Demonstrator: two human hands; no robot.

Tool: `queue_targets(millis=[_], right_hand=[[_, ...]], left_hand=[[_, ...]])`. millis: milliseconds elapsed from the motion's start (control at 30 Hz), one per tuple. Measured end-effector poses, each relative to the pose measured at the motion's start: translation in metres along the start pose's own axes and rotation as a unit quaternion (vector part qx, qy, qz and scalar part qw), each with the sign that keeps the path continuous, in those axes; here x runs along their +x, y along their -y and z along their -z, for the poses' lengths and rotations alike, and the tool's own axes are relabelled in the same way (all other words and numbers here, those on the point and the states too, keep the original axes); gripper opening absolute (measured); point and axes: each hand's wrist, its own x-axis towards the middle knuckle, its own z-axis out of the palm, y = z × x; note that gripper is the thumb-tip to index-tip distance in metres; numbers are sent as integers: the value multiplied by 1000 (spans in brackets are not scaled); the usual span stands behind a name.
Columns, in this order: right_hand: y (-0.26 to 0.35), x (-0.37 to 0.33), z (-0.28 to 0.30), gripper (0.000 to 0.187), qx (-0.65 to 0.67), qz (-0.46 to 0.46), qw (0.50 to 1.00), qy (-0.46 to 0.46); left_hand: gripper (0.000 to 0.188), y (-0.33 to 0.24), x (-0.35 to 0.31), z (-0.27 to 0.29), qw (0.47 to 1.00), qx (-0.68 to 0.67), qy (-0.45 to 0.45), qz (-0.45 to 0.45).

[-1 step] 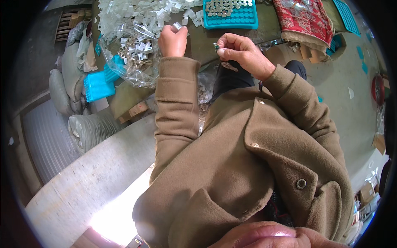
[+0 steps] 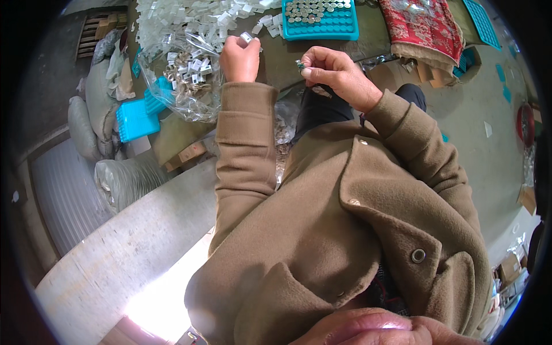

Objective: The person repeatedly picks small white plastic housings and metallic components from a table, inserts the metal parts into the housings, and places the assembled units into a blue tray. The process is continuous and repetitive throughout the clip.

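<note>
My left hand (image 2: 240, 60) is closed on a small white plastic housing (image 2: 246, 37), which shows above the fingertips at the table's near edge. To its right, my right hand (image 2: 330, 68) pinches a tiny part with green and metal on it (image 2: 300, 64) between thumb and fingertips; it looks like a small circuit board, too small to tell surely. Beside my left hand lies an open clear plastic bag (image 2: 201, 106) with white housings and thin wires in it. A heap of white translucent plastic pieces (image 2: 172, 23) covers the table's left part.
A blue tray (image 2: 322, 34) with rows of round silvery pieces stands beyond my right hand. Right of it lies a red patterned cloth (image 2: 422, 29). Blue trays (image 2: 138, 119) and full sacks (image 2: 103, 98) are at the left. A cardboard box (image 2: 391, 77) stands below the table's right edge.
My left hand has drawn very slightly toward me, and the white housing in it is turned a little. My right hand has barely moved.
</note>
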Motion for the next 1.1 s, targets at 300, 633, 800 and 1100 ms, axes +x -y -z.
queue_targets(millis=[300,633,800,1100], right_hand=[[11,1,-9,7,166,6,984,-71],[19,-7,-7,8,148,45,982,-112],[19,-8,-8,10,115,37,986,-117],[25,-11,-14,10,58,40,988,-138]], left_hand=[[16,-50,-83,9,790,-568,199,115],[24,-65,-103,15,774,-590,224,36],[28,-61,-103,14,802,-566,193,7],[29,-63,-103,12,798,-580,162,-3]])
